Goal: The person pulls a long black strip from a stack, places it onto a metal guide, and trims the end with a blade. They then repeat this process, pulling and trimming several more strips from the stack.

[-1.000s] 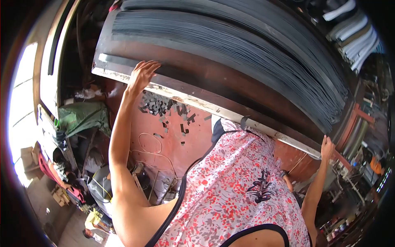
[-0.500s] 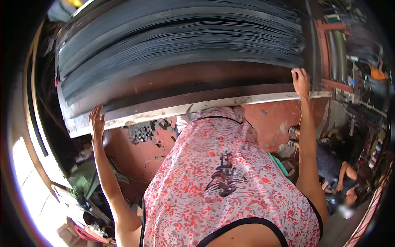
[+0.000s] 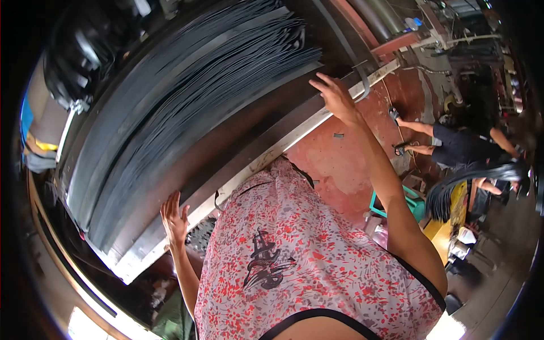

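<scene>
A thick layered stack of long dark rubber-like strips [image 3: 187,85] lies lengthwise on a brown table [image 3: 204,156]. One separate dark flat strip [image 3: 249,141] runs along the table's near edge. My left hand [image 3: 174,218] is at the near left part of that strip, fingers extended and the thumb apart. Near the strip's right end, my right hand [image 3: 338,101] has its fingers stretched out toward the stack's corner. Nothing shows within either hand.
The table's pale front edge [image 3: 266,156] crosses before my body. A narrow grey band [image 3: 345,45] hangs over the table's right end. Beyond it, a person [image 3: 464,144] stands by a bundle of black strips [image 3: 481,184]. A green stool [image 3: 413,205] is on the right.
My view has turned, so the table now slants up to the right. Both hands remain near the front edge, the right with fingers more stretched. The person at right now appears upright.
</scene>
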`<move>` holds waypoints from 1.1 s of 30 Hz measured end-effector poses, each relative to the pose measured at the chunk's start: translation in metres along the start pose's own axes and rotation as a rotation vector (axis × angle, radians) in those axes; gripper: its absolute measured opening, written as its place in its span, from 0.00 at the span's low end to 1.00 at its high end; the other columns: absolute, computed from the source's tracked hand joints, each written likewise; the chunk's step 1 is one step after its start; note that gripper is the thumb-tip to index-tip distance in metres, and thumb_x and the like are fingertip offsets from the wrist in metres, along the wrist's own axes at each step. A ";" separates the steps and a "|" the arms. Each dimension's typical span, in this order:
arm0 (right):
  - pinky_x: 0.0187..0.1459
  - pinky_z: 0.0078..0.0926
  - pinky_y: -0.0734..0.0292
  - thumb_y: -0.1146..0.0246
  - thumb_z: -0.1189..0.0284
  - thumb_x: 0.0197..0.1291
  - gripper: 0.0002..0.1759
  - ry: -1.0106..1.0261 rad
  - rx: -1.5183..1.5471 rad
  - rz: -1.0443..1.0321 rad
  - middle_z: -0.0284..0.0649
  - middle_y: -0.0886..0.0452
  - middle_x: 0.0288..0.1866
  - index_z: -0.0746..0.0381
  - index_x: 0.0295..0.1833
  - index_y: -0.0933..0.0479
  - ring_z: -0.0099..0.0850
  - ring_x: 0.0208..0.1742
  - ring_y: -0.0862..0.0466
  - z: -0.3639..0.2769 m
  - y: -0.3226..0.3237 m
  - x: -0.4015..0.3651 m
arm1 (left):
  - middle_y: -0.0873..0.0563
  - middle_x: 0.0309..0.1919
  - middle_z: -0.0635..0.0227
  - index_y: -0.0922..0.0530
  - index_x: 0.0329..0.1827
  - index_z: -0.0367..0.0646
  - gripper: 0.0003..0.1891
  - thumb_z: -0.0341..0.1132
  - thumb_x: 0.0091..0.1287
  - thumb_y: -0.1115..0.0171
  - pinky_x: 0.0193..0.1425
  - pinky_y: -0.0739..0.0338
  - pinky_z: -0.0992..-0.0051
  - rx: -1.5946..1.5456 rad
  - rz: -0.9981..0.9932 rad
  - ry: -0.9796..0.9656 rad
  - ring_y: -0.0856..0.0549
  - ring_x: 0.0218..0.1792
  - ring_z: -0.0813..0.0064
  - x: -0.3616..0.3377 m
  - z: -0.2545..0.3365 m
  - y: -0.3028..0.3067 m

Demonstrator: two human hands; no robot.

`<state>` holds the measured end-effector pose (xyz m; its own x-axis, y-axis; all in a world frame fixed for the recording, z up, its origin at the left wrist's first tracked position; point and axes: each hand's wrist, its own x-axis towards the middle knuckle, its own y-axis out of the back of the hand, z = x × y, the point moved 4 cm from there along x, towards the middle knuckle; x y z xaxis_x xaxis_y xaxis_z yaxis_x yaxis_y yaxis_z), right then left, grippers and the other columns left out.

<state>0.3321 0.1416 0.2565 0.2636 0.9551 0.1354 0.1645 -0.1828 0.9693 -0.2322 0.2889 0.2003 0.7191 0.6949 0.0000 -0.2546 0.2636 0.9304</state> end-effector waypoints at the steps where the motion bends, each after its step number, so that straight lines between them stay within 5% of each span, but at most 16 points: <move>1: 0.67 0.43 0.33 0.39 0.87 0.52 0.32 -0.003 0.011 0.017 0.44 0.28 0.69 0.53 0.64 0.22 0.46 0.65 0.26 0.001 -0.002 -0.002 | 0.21 0.63 0.58 0.27 0.67 0.41 0.28 0.34 0.63 0.32 0.70 0.34 0.57 -0.010 -0.006 -0.002 0.23 0.63 0.57 0.000 -0.001 -0.001; 15: 0.61 0.43 0.26 0.36 0.80 0.56 0.22 -0.014 0.037 0.002 0.37 0.22 0.61 0.54 0.58 0.20 0.42 0.60 0.23 0.003 0.001 0.002 | 0.17 0.57 0.54 0.23 0.61 0.40 0.19 0.35 0.68 0.36 0.61 0.23 0.60 -0.062 -0.050 0.106 0.17 0.56 0.50 -0.011 -0.045 0.009; 17: 0.54 0.36 0.23 0.35 0.81 0.53 0.21 0.069 0.012 0.098 0.39 0.19 0.55 0.60 0.55 0.19 0.40 0.52 0.21 -0.002 0.007 0.002 | 0.17 0.57 0.54 0.23 0.61 0.39 0.20 0.32 0.67 0.36 0.61 0.24 0.59 -0.064 -0.045 0.107 0.18 0.56 0.50 -0.012 -0.045 0.010; 18: 0.60 0.42 0.25 0.35 0.79 0.55 0.22 0.013 0.053 -0.026 0.41 0.21 0.60 0.54 0.58 0.19 0.44 0.61 0.22 -0.002 0.010 0.005 | 0.17 0.57 0.54 0.24 0.61 0.39 0.20 0.29 0.65 0.36 0.61 0.25 0.58 -0.072 -0.039 0.105 0.18 0.56 0.50 -0.013 -0.045 0.011; 33: 0.63 0.40 0.28 0.34 0.82 0.52 0.27 -0.001 -0.017 0.010 0.38 0.21 0.60 0.55 0.60 0.21 0.44 0.62 0.23 -0.041 0.030 0.007 | 0.18 0.57 0.55 0.24 0.61 0.39 0.23 0.30 0.62 0.34 0.63 0.28 0.57 -0.051 0.066 0.110 0.19 0.57 0.51 -0.027 -0.069 -0.005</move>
<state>0.2996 0.1526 0.2956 0.2658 0.9531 0.1447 0.1457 -0.1881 0.9713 -0.2946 0.3153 0.1709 0.6251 0.7803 0.0174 -0.3334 0.2467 0.9099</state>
